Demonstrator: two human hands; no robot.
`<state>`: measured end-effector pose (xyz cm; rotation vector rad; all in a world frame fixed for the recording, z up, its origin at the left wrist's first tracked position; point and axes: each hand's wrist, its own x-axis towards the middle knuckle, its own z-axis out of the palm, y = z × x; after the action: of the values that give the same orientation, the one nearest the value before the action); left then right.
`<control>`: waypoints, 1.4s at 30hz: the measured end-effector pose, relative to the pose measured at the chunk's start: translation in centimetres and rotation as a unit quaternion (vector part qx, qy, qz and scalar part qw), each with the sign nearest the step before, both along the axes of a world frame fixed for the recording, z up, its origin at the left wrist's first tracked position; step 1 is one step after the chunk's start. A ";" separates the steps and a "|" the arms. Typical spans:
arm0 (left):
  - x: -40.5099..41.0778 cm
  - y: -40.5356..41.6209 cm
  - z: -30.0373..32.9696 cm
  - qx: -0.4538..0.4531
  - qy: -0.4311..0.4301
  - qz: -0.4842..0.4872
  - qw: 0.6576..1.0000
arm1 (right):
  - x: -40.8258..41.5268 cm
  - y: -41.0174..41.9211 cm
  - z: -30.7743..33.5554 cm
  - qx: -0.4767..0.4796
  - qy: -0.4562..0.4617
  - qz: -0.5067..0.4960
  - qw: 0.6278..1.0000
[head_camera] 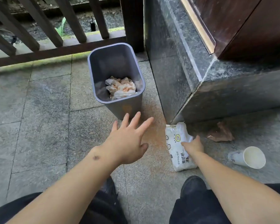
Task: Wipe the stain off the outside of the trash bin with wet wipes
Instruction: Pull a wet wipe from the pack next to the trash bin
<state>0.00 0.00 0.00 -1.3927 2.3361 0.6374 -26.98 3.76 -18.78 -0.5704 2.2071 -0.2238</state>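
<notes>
A grey trash bin (pixel 115 78) is standing upright on the stone-tiled floor (pixel 39 110), near a dark wooden railing (pixel 55 38) and just beside the corner of a dark stone plinth (pixel 176 62). Crumpled, orange-stained tissues (pixel 121 88) are lying inside it, and a faint orange stain (pixel 127 108) is showing on the outside wall facing the camera. The left hand (pixel 128 143) is hovering palm down just in front of that wall, its fingers (pixel 134 121) spread wide and holding nothing, the fingertips close to the bin's lower part; whether they are touching it cannot be told. The right hand (pixel 193 145) is resting on a white pack of wet wipes (pixel 178 146) lying on the floor at the foot of the plinth; its fingers are lying over the pack's far side, and whether they are gripping it cannot be told. An orange-brown smear (pixel 152 131) is spreading across the tiles between the bin and the pack. A white paper cup (pixel 249 157) is lying on its side to the right, with a brown crumpled wrapper (pixel 220 133) beyond it against the plinth. Dark shoes (pixel 193 185) and trouser legs are showing at the bottom edge.
</notes>
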 end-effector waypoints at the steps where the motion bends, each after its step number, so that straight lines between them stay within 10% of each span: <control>1: 0.4 -1.1 -0.5 -0.012 -0.008 0.014 1.000 | 0.2 -0.2 -0.2 -0.014 0.001 -0.028 1.000; 8: 2.3 -6.4 -4.3 -0.061 -0.033 0.113 0.991 | 0.7 -0.7 -1.0 -0.034 -0.015 -0.077 0.996; 27: 1.1 -6.6 -3.5 0.007 -0.083 0.123 0.989 | -1.5 -2.4 12.2 -0.103 0.107 0.331 0.932; 33: 1.4 -6.8 -3.1 0.029 -0.063 0.134 0.989 | -1.4 -2.3 15.9 0.009 0.157 0.458 0.875; 42: 1.8 -6.9 -3.1 0.034 -0.041 0.139 0.989 | -4.3 -2.6 16.6 -0.029 0.141 0.375 0.916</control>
<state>1.75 -6.94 -3.15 -1.6945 2.0552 0.7144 -31.26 1.16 -2.16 -1.5052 2.0751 0.2144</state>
